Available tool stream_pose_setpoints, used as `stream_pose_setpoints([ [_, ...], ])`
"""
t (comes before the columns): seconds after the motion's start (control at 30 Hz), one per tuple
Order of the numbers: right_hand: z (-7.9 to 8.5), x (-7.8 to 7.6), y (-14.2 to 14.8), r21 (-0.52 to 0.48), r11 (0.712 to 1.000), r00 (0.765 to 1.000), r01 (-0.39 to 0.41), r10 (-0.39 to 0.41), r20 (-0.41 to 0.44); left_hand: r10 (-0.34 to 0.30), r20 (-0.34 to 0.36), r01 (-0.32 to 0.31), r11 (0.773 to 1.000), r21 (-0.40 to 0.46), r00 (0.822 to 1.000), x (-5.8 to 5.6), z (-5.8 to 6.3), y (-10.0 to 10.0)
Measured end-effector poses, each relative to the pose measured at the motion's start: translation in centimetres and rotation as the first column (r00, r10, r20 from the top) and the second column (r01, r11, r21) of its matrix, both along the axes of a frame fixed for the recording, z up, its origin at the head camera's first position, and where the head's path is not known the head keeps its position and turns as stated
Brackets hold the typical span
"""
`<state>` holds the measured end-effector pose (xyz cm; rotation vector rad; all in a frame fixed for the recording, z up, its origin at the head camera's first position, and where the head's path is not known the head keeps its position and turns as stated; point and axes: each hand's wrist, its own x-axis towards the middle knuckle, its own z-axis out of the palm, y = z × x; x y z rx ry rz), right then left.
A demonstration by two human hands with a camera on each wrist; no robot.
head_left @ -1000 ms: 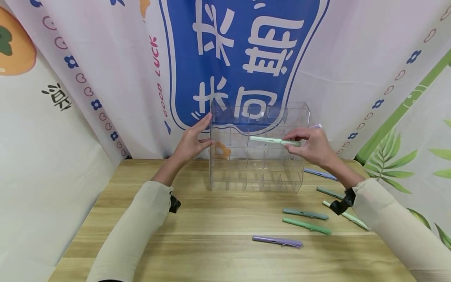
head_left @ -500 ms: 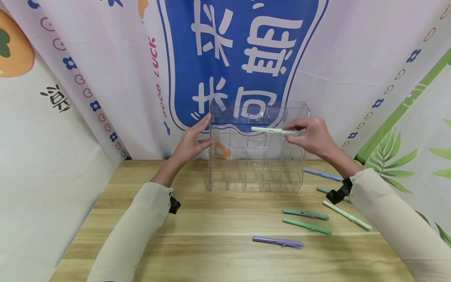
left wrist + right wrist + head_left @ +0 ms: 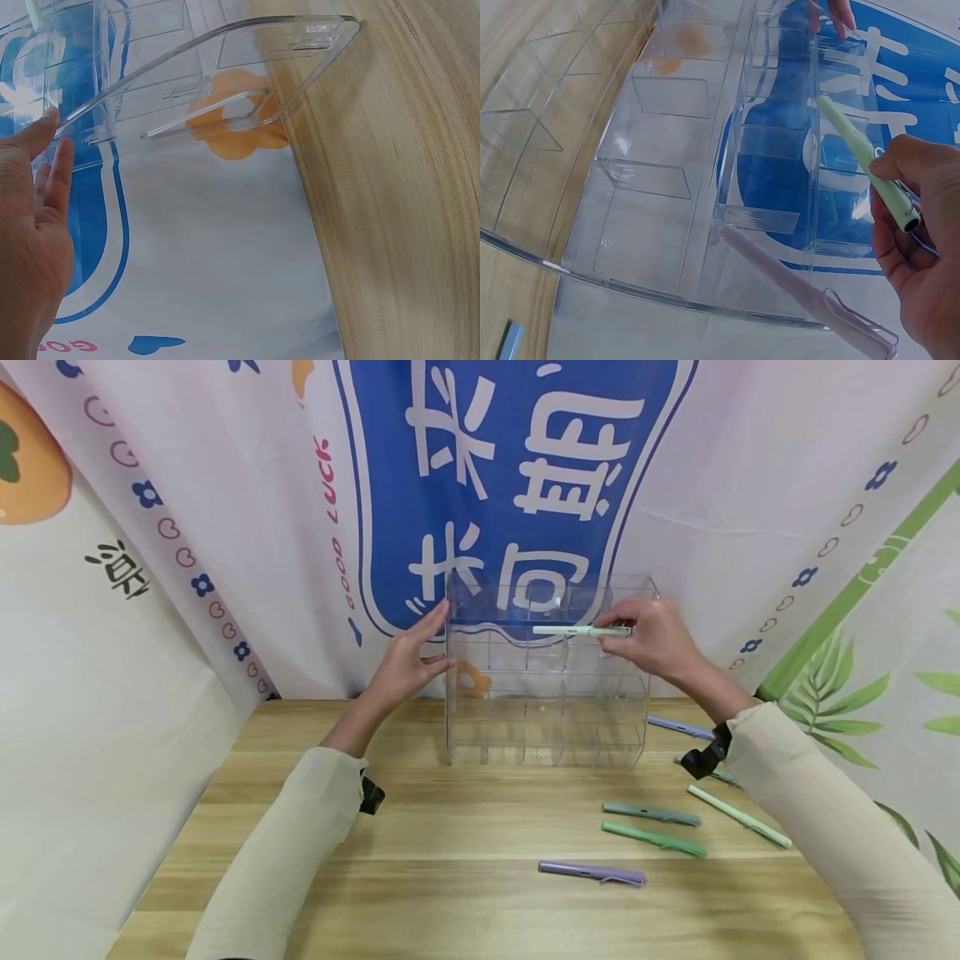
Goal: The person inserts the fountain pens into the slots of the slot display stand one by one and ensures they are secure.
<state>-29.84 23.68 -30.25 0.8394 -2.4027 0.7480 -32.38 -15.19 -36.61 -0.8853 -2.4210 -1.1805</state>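
Observation:
A clear acrylic pen organizer point(image 3: 543, 746) with tiered, divided compartments stands at the back of the table. Against its left side panel, my left hand point(image 3: 408, 664) rests with fingers extended, fingertips at the panel's edge in the left wrist view. My right hand point(image 3: 656, 639) pinches a light green pen point(image 3: 566, 631) near its capped end. That pen lies roughly level in front of the upper tiers, its free end pointing left. In the right wrist view a lilac pen point(image 3: 810, 296) leans in an end compartment, its clip end sticking out; the right hand hides it in the head view.
On the table's right side lie a blue pen point(image 3: 678, 727), a dark green pen point(image 3: 723, 774) partly behind the right wrist, a pale green pen point(image 3: 738, 817), a teal pen point(image 3: 651, 814), a green pen point(image 3: 652, 839) and a purple pen point(image 3: 591, 872). A printed curtain point(image 3: 712, 485) hangs behind.
My right hand has risen with the light green pen from the middle tiers to the upper ones, then shifted slightly left. My left hand stays at the organizer's side.

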Motion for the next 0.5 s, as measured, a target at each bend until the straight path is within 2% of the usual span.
stream_pose_setpoints([
  [0.5,-0.54,-1.09,-0.79,0.029,1.0,1.0,0.001,-0.002,0.013,-0.013,-0.015,0.013,1.0,0.003,1.0,0.24,0.13,-0.05],
])
